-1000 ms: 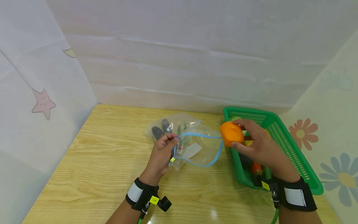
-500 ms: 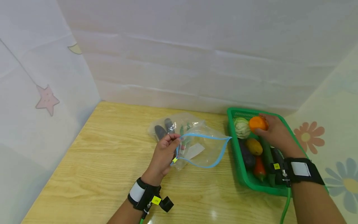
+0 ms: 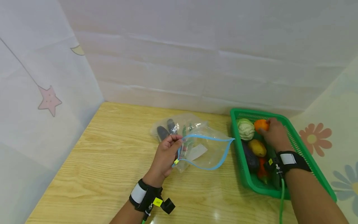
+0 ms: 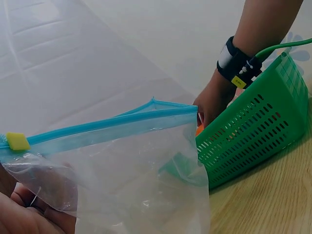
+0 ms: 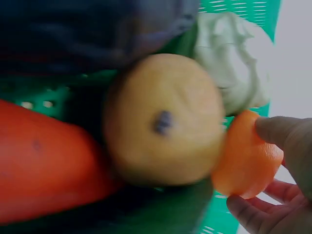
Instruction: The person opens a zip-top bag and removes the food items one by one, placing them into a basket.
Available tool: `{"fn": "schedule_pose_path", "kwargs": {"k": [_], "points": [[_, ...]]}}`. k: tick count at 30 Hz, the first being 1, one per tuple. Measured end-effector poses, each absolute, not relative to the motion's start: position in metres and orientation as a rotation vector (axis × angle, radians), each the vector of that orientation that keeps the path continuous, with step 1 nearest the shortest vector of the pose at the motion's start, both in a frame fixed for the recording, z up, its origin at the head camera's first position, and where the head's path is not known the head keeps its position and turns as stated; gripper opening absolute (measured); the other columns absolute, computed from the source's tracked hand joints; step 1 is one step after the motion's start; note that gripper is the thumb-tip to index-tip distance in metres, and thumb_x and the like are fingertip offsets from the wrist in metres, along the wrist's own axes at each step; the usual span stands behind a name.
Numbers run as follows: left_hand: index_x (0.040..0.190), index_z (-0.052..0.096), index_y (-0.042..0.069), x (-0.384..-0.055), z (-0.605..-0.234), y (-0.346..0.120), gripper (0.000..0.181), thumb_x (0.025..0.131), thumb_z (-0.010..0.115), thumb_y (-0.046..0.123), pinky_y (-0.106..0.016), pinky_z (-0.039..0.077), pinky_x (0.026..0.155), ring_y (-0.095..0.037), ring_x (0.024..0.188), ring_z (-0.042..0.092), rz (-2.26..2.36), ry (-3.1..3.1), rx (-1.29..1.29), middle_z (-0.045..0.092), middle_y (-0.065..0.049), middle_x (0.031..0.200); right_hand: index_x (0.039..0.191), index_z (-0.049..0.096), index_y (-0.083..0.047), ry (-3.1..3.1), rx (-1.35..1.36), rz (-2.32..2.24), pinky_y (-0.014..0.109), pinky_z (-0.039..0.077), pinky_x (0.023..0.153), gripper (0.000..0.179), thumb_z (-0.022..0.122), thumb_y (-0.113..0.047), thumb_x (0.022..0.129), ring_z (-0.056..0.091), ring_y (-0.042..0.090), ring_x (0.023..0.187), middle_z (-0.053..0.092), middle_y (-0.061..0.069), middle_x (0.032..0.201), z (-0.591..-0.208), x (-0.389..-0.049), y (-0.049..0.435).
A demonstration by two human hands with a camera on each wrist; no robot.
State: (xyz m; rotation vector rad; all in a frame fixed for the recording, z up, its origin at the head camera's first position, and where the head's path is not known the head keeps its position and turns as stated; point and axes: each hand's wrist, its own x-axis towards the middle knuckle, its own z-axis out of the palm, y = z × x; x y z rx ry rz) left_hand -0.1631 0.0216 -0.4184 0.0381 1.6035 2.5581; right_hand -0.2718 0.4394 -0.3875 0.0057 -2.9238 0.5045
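My left hand pinches the edge of a clear zip bag with a blue seal and a yellow slider. The bag's mouth gapes toward the right. Inside the green basket, my right hand grips an orange bell pepper between thumb and fingers. The right wrist view shows this bell pepper beside a pale green cabbage and a yellow-brown oval fruit.
Also in the basket lie a dark eggplant and a red pepper. Behind my left hand, dark long vegetables and green ones show through clear plastic on the wooden table. A pale cloth wall stands behind.
My right hand has carried the bell pepper from beside the bag's mouth rightward, then down into the basket's back part. My left hand still holds the bag in about the same place.
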Motion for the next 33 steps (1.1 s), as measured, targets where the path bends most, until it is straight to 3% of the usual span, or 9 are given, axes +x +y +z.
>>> {"fn": "schedule_pose_path", "kwargs": {"k": [6,13,17,19,23,25,28,30,33], "points": [[0.113,0.057,-0.001,-0.163,-0.419,0.023,0.015,0.102,0.053,0.008,-0.018,0.041,0.053,-0.018,0.082,0.065,2.562,1.609,0.054,0.061,-0.006,0.094,0.135,0.031,0.023,-3.063,0.049,0.474,0.057,0.044,0.069,0.061,0.058,-0.017,0.098,0.053,0.052,0.088,0.049,0.044,0.106,-0.400,-0.273,0.451],[0.110,0.058,0.000,-0.164,-0.418,0.025,0.013,0.102,0.053,0.008,-0.018,0.038,0.051,-0.016,0.079,0.064,2.548,1.626,0.062,0.061,-0.005,0.091,0.146,0.002,0.022,-3.279,-0.007,0.475,0.061,0.045,0.077,0.088,0.052,-0.034,0.101,0.052,0.060,0.098,0.043,0.053,0.119,-0.394,-0.267,0.453],[0.110,0.059,0.000,-0.165,-0.418,0.026,0.013,0.102,0.053,0.008,-0.018,0.037,0.050,-0.017,0.079,0.064,2.542,1.635,0.061,0.061,-0.005,0.091,0.146,0.004,0.022,-3.288,-0.008,0.511,0.056,0.047,0.073,0.086,0.051,-0.036,0.102,0.054,0.054,0.093,0.045,0.049,0.115,-0.389,-0.265,0.450],[0.110,0.059,0.000,-0.165,-0.419,0.026,0.013,0.102,0.053,0.009,-0.018,0.037,0.050,-0.018,0.079,0.064,2.537,1.637,0.061,0.062,-0.006,0.091,0.145,0.009,0.022,-3.254,0.025,0.501,0.061,0.045,0.080,0.084,0.052,-0.035,0.102,0.051,0.057,0.103,0.042,0.049,0.123,-0.385,-0.263,0.446],[0.112,0.059,0.000,-0.165,-0.421,0.025,0.015,0.103,0.054,0.011,-0.018,0.036,0.050,-0.019,0.080,0.064,2.518,1.641,0.054,0.062,-0.008,0.091,0.141,0.031,0.021,-3.065,0.180,0.507,0.068,0.038,0.090,0.066,0.052,-0.029,0.102,0.044,0.059,0.115,0.040,0.046,0.133,-0.369,-0.253,0.422],[0.112,0.059,0.000,-0.165,-0.421,0.024,0.016,0.103,0.055,0.012,-0.018,0.036,0.050,-0.019,0.080,0.064,2.508,1.645,0.052,0.061,-0.008,0.092,0.136,0.046,0.015,-2.962,0.236,0.543,0.065,0.043,0.085,0.052,0.050,-0.026,0.103,0.051,0.054,0.111,0.050,0.039,0.129,-0.355,-0.244,0.399],[0.113,0.059,0.000,-0.167,-0.420,0.022,0.017,0.103,0.055,0.013,-0.019,0.035,0.050,-0.017,0.079,0.064,2.503,1.658,0.053,0.061,-0.007,0.092,0.114,0.064,0.003,-2.799,0.344,0.590,0.050,0.048,0.066,0.031,0.050,-0.023,0.103,0.060,0.038,0.078,0.064,0.025,0.099,-0.334,-0.231,0.357],[0.113,0.059,0.000,-0.169,-0.420,0.022,0.017,0.103,0.055,0.014,-0.019,0.035,0.050,-0.015,0.077,0.063,2.505,1.669,0.052,0.061,-0.006,0.091,0.090,0.065,-0.004,-2.706,0.453,0.587,0.039,0.042,0.055,0.023,0.054,-0.020,0.102,0.052,0.023,0.058,0.059,0.011,0.073,-0.325,-0.225,0.327],[0.113,0.059,0.001,-0.170,-0.418,0.021,0.016,0.103,0.054,0.013,-0.019,0.035,0.051,-0.014,0.075,0.061,2.512,1.663,0.044,0.062,-0.006,0.090,0.066,0.050,-0.017,-2.594,0.711,0.557,0.028,0.028,0.048,0.035,0.061,-0.016,0.099,0.029,0.007,0.045,0.035,-0.008,0.056,-0.319,-0.217,0.288]]}}
